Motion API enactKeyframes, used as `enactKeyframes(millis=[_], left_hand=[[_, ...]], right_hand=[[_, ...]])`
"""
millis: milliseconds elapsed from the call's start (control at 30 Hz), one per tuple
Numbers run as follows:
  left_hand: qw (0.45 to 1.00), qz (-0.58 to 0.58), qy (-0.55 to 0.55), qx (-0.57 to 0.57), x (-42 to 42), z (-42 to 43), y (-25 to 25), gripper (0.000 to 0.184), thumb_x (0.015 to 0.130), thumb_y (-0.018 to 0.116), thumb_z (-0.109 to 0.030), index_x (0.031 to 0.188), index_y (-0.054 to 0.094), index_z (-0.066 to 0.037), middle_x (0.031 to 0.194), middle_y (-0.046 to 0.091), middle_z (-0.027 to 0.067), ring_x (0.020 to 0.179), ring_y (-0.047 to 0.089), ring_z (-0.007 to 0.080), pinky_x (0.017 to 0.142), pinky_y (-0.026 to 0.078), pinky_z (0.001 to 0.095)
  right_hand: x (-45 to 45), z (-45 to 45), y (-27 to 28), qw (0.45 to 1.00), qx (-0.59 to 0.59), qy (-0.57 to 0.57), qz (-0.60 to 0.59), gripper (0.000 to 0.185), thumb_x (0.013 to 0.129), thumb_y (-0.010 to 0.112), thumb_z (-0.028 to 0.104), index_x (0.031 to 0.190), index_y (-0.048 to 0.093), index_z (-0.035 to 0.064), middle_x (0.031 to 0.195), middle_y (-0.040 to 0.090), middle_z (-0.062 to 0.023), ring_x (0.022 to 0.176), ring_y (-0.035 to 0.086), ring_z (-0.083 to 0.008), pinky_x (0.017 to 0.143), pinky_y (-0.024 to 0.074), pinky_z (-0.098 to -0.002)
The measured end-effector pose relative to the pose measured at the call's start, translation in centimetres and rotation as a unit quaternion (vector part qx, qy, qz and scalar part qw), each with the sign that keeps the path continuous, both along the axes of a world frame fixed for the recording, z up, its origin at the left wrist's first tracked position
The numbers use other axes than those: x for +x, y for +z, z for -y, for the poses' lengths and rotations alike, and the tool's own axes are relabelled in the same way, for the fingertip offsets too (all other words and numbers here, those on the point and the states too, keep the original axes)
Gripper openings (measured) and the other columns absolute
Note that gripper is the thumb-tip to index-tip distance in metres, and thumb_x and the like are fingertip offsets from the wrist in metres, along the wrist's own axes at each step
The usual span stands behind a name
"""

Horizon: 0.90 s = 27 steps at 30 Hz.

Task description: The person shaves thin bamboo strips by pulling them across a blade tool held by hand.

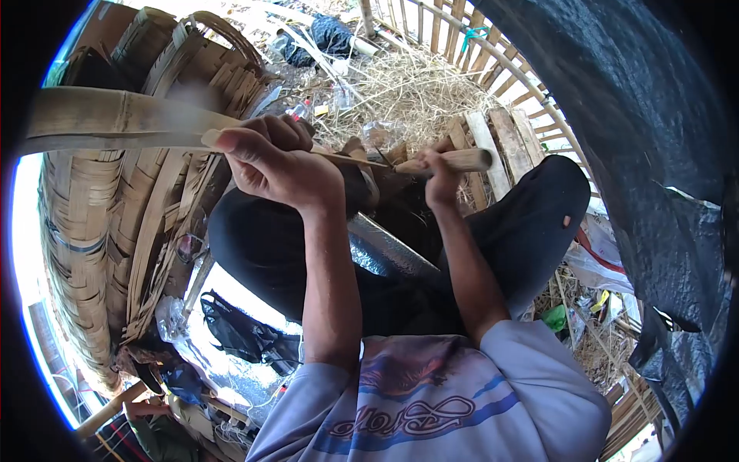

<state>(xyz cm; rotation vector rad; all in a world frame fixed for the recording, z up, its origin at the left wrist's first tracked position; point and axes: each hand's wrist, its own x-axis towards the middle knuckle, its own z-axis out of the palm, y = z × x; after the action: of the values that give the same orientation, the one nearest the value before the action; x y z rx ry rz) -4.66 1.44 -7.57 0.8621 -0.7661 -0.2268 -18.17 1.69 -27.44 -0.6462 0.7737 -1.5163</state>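
My left hand (285,165) is closed around a long bamboo strip (123,115), thumb on its near side. The wide part of the strip runs off to the left, and its thin end (358,159) points right, toward my other hand. My right hand (442,179) grips the thick round wooden handle (469,160) of what looks like a knife; its blade is hardly visible against the dark background near the strip's end. Both hands are above my crossed legs (531,208) in dark trousers.
Stacked woven bamboo baskets (85,231) stand close on the left. Straw (416,88) and litter cover the ground ahead, before a slatted bamboo fence (493,46). Dark plastic sheeting (654,154) hangs at right. A black bag (239,331) lies by my left knee. Another person (158,427) is at lower left.
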Motion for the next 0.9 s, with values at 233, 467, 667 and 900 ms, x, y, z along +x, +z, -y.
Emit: enactKeyframes(millis=[233, 467, 667, 900], left_hand=[[1.000, -0.011, 0.005, 0.018, 0.0, 0.1, 0.3, 0.053, 0.094, 0.035, -0.048, 0.056, 0.020, -0.015, 0.043, 0.021, -0.0052, 0.038, 0.019, 0.0044, 0.036, 0.018, 0.0213], [0.999, 0.019, 0.035, 0.022, 0.2, 0.4, 0.0, 0.051, 0.095, 0.034, -0.048, 0.057, 0.020, -0.016, 0.044, 0.019, -0.0051, 0.039, 0.018, 0.0043, 0.037, 0.015, 0.0211], [0.999, -0.013, 0.028, 0.026, 0.3, 0.3, 0.3, 0.052, 0.094, 0.036, -0.048, 0.057, 0.019, -0.016, 0.044, 0.019, -0.0055, 0.039, 0.017, 0.0043, 0.037, 0.015, 0.0216], [0.999, 0.014, 0.032, 0.023, 0.6, 0.4, -0.1, 0.052, 0.093, 0.037, -0.048, 0.057, 0.019, -0.016, 0.043, 0.019, -0.0052, 0.039, 0.017, 0.0044, 0.038, 0.015, 0.0221]], right_hand=[[-0.4, 1.8, 1.1, 0.999, 0.023, 0.012, 0.048, 0.015, 0.075, 0.054, 0.000, 0.064, 0.046, 0.0064, 0.060, 0.047, -0.0013, 0.057, 0.046, -0.0084, 0.058, 0.0402, -0.0244], [0.6, 1.3, -5.7, 0.973, -0.022, 0.048, -0.223, 0.010, 0.074, 0.054, 0.000, 0.071, 0.046, 0.0059, 0.064, 0.047, -0.0035, 0.054, 0.046, -0.0097, 0.052, 0.0403, -0.0242], [-0.7, 2.0, -2.6, 0.995, 0.050, 0.038, -0.082, 0.012, 0.076, 0.054, 0.002, 0.070, 0.045, 0.0079, 0.062, 0.046, -0.0027, 0.057, 0.047, -0.0096, 0.057, 0.0406, -0.0246], [-0.2, 1.9, -5.6, 1.000, 0.020, -0.017, -0.009, 0.018, 0.074, 0.055, 0.001, 0.063, 0.043, 0.0075, 0.060, 0.046, -0.0009, 0.054, 0.045, -0.0077, 0.052, 0.0380, -0.0221]])
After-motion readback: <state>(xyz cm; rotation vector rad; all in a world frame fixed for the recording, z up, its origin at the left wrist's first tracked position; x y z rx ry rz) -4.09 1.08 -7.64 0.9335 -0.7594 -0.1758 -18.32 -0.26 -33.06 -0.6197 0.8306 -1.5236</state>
